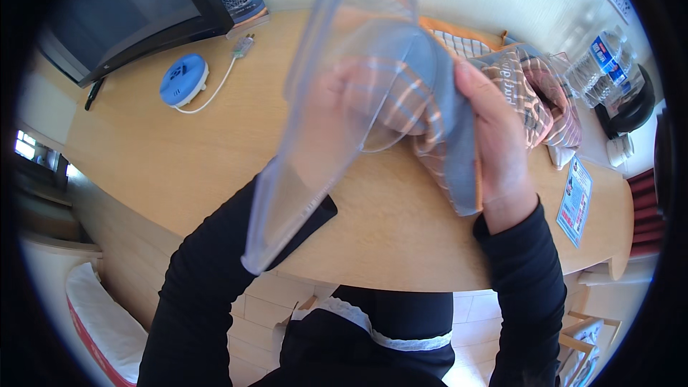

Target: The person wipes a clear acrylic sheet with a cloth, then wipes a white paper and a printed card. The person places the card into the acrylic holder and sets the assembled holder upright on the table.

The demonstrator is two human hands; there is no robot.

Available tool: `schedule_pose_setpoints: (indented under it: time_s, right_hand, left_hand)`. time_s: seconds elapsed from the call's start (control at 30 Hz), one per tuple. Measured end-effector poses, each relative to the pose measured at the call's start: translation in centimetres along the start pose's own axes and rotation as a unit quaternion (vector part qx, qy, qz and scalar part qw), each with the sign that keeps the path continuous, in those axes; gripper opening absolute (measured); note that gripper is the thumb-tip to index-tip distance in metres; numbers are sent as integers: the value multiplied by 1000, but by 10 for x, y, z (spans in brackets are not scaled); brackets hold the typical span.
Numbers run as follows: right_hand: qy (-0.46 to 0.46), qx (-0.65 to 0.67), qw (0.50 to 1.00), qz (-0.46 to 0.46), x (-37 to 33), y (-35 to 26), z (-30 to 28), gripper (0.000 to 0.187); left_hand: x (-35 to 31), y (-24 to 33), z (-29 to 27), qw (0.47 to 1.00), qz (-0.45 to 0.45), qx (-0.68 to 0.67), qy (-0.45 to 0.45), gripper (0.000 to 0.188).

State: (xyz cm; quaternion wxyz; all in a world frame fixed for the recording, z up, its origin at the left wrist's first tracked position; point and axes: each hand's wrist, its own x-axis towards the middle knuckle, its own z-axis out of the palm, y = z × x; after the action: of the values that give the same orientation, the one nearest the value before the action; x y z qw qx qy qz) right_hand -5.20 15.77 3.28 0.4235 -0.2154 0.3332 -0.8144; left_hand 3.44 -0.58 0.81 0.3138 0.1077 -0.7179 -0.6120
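Observation:
A clear plastic bag (287, 193) hangs tilted over the desk, smeared by motion. My left hand (344, 89) shows through its film, fingers curled and closed on the bag; how far it reaches inside is hard to make out. My right hand (498, 129) grips a folded grey cloth item (455, 150) with orange edging and a striped side. Its thumb presses on the near face while the other fingers are hidden behind the cloth. Part of the cloth lies behind or inside the clear film.
More striped, patterned cloth (519, 86) lies at the back right beside a clear plastic bottle (602, 64) and a black-handled kettle (631, 111). A printed card (575, 201) lies near the right edge. A blue round device (184, 80) with a white cord sits before the screen (129, 14).

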Motion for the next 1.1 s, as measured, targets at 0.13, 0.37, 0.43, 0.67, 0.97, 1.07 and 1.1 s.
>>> schedule_pose_setpoints:
  time_s: [0.13,0.37,0.43,0.67,0.97,1.07,1.1]
  right_hand:
    - [8,-27,999,27,-3,22,12,40]
    - [12,-38,996,76,-5,22,7,39]
    - [21,-22,998,63,-4,17,4,38]
    - [23,19,1000,10,0,1,-2,41]
    - [74,-17,997,20,3,19,1,38]
    - [66,10,996,58,5,22,6,51]
    - [59,23,996,70,5,23,6,57]
  left_hand:
    - [6,-10,-6,998,30,8,51,29]
    - [9,-7,-9,998,52,-36,27,35]
    - [12,-11,-9,999,33,-40,4,35]
    - [-5,-8,12,995,-41,-85,-20,30]
    - [-13,2,28,971,-32,-235,-35,36]
    - [-9,-9,29,981,-4,-196,2,37]
    - [-10,-12,19,989,18,-144,-36,37]
